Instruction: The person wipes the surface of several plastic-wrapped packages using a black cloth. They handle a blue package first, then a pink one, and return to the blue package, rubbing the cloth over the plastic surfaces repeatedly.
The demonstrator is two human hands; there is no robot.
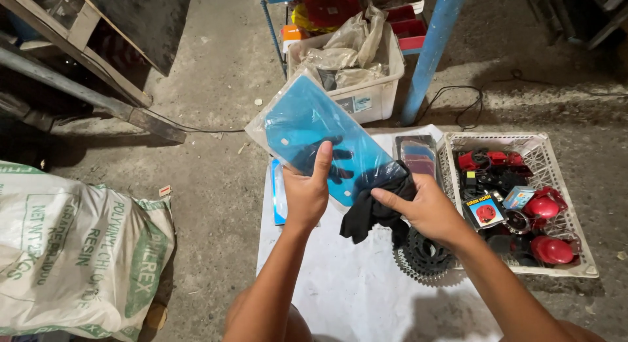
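The left hand (306,195) grips a blue plastic-wrapped panel (320,142) by its near edge; the right hand (428,208) clutches a black cloth (369,214) against it. The panel looks light, stiff and slippery.

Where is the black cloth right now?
In the head view, the black cloth is bunched in the right hand, just right of centre, pressed against the lower edge of the blue plastic sheet that the left hand holds.

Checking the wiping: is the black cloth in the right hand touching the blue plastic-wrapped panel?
Touching. The head view shows the black cloth, gripped by the right hand, pressed against the lower edge of the blue panel.
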